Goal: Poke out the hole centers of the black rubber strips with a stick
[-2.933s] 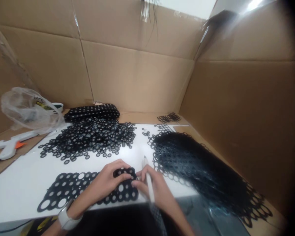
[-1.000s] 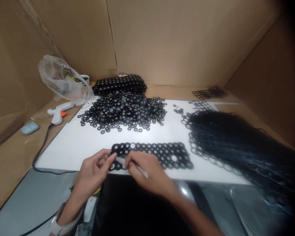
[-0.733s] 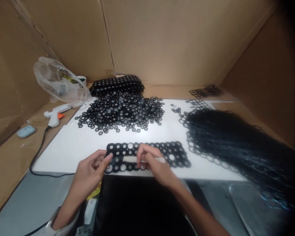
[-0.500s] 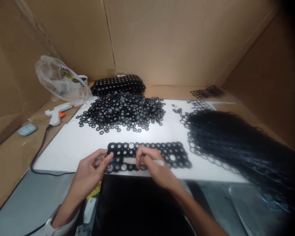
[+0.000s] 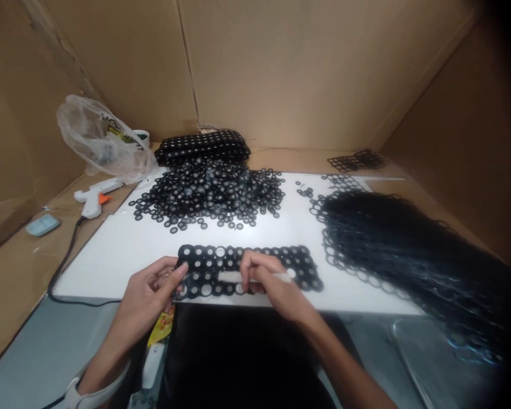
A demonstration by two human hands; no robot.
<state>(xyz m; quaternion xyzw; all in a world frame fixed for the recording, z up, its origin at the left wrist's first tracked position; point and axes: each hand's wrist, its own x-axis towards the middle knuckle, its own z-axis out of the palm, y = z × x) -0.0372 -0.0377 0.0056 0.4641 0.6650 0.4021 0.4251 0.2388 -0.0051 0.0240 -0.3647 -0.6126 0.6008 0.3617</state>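
A flat black sheet (image 5: 204, 270) with rows of round holes lies along the front of the white board. My left hand (image 5: 151, 292) pinches its left end between thumb and fingers. In my right hand (image 5: 275, 284), closed over the middle of the sheet, is a slim whitish pen-like stick (image 5: 229, 276). The stick's tip points left and lies low over the holes; whether it touches the sheet I cannot tell. Behind the sheet, a heap of small black rings (image 5: 208, 196) spreads across the board.
A big pile of black ring mesh (image 5: 400, 244) covers the right side. Stacked perforated sheets (image 5: 202, 145) stand at the back. On the left are a glue gun (image 5: 92, 203) with its cord, a plastic bag (image 5: 97, 142) and a pale blue case (image 5: 43, 225). Cardboard walls (image 5: 302, 74) enclose the table.
The sheet and my left hand have shifted slightly left in view. My right hand with the stick has moved a little to the right along the sheet.
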